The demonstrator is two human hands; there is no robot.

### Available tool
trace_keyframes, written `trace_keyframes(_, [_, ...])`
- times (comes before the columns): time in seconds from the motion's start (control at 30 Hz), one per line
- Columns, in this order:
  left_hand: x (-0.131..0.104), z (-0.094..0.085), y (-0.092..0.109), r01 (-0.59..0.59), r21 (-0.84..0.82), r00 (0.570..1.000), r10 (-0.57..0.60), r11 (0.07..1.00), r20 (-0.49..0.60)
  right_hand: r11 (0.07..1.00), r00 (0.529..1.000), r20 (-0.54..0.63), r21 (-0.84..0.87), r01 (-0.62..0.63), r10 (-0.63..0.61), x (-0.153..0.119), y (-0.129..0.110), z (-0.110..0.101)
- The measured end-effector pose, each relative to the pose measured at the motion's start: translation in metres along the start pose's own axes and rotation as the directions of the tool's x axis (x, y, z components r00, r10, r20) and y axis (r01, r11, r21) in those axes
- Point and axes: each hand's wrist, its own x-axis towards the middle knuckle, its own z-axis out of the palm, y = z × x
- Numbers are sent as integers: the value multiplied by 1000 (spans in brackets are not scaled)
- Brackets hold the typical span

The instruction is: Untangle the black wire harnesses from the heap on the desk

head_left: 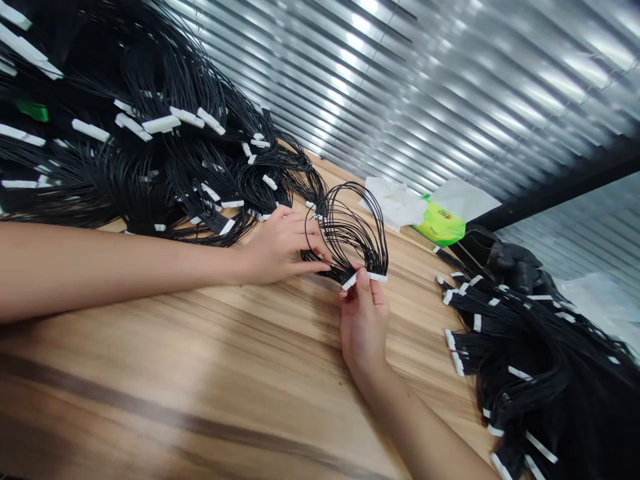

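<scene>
A looped bundle of thin black wires (353, 223) stands above the wooden table, with white connectors (376, 276) at its lower end. My right hand (365, 310) pinches the bundle by these connectors between thumb and fingers. From the left, my left hand (293, 247) reaches to the same bundle, its thumb and fingers closed around some of the black wires near the connectors. Part of the left fingertips is hidden behind wires.
A large pile of black wires with white connectors (161, 124) lies at the upper left, another heap (540, 360) at the right. White paper (393, 200) and a green packet (440, 221) lie at the wooden table's (240, 373) back edge, before a corrugated metal wall (400, 87).
</scene>
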Motion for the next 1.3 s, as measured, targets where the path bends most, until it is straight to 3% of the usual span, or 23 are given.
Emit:
trace_keyframes(0.17, [1,2,1,-15,8,998,14,1000,57,1000,1000,-22,3,1,-1,1,0,0])
trace_keyframes(0.33, [-1,0,2,-150,-64,987,153,987,54,1000,999,-30,-11,9,-9,1,-1,-1])
trace_keyframes(0.47, [-2,0,3,-334,-175,925,358,926,130,999,1000,-6,49,-12,12,1,-3,0])
trace_keyframes(0.57, [-2,3,2,-405,-140,899,422,903,121,996,999,13,78,-35,34,3,-5,1])
trace_keyframes(0.9, [-3,12,-7,-356,-76,931,361,931,64,959,973,46,164,-230,225,10,-6,-3])
trace_keyframes(1.07, [-2,12,-5,-380,-157,909,399,912,117,979,976,167,125,-163,141,7,-4,-2])
trace_keyframes(1.3, [-6,15,-6,-287,-103,941,300,953,155,986,965,234,91,-143,118,5,-4,-1])
